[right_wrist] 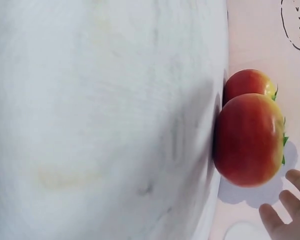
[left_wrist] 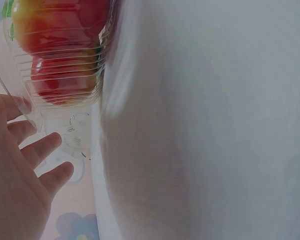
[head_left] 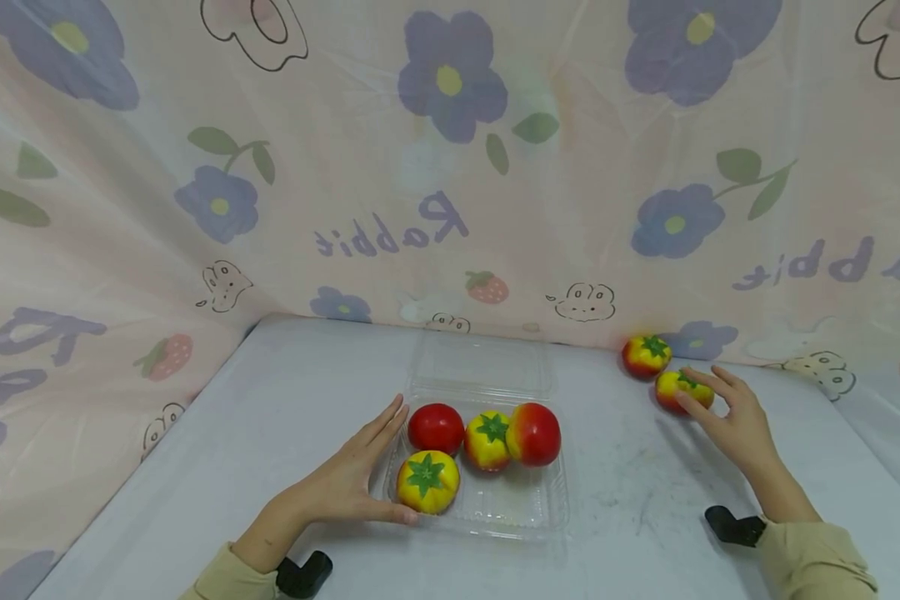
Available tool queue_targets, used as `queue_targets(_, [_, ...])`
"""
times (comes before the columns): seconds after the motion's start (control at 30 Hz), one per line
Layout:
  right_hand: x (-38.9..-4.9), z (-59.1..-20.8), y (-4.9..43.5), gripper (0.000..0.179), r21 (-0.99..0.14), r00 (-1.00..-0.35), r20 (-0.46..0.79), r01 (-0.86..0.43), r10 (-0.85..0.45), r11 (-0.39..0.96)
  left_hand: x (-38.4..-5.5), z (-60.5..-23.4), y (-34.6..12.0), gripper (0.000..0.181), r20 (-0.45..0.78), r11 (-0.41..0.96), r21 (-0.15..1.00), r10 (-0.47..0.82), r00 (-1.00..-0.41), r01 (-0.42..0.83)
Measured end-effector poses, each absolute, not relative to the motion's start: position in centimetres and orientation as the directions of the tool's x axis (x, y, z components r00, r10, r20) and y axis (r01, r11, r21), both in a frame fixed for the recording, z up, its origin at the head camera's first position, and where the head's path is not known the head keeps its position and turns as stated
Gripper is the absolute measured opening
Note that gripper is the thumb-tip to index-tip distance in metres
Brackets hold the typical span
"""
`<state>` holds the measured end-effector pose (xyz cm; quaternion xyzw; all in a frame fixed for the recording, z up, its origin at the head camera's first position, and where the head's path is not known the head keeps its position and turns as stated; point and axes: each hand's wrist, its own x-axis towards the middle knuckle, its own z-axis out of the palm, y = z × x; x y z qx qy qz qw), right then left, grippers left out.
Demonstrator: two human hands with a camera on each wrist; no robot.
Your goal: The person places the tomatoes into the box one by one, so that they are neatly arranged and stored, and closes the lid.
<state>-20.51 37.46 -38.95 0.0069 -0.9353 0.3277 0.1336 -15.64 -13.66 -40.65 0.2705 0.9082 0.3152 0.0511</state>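
Note:
A clear plastic clamshell box (head_left: 521, 508) lies with its lid folded back, holding several red-and-yellow toy tomatoes. One of them leans on its neighbour at the box's right side. My left hand (head_left: 337, 487) spreads around the box's left edge, thumb at the front corner; the left wrist view shows its fingers straight against the clear wall. At the back right, my right hand (head_left: 742, 425) hovers over the nearer of two loose tomatoes (head_left: 669, 396). In the right wrist view a gap separates the visible fingers from that tomato (right_wrist: 247, 140). The other loose tomato (head_left: 645, 357) sits just behind it.
The box's transparent lid (head_left: 480, 367) lies toward the back of the white table (head_left: 322, 367). A floral curtain (head_left: 555, 192) hangs along the table's rear and left sides. Black wrist mounts (head_left: 733, 527) stick out beside both sleeves.

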Motion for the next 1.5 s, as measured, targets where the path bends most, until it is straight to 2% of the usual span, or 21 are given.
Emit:
queue_targets(0.53, [-21.1,-39.4,37.5,0.059,-0.628,-0.979,0.181,-0.042,0.093,0.777,-15.5,-40.6,-13.5,0.117,0.062,0.658,0.609,0.516,-0.854,0.442])
queue_targets(0.8, [-21.5,-39.8,37.9,0.05,-0.623,-0.973,0.226,-0.102,0.054,0.776,-15.5,-40.6,-13.5,0.116,0.07,0.654,0.607,0.523,-0.85,0.452])
queue_targets(1.0, [-21.6,-39.9,38.1,0.053,-0.637,-0.982,0.18,-0.08,0.048,0.767,-15.5,-40.6,-13.5,0.116,0.064,0.657,0.609,0.519,-0.852,0.446])
queue_targets(1.5, [-22.0,-40.0,37.4,0.047,-0.559,-0.97,0.242,-0.13,0.011,0.819,-15.5,-40.4,-13.7,0.118,0.052,0.657,0.619,0.512,-0.858,0.43])
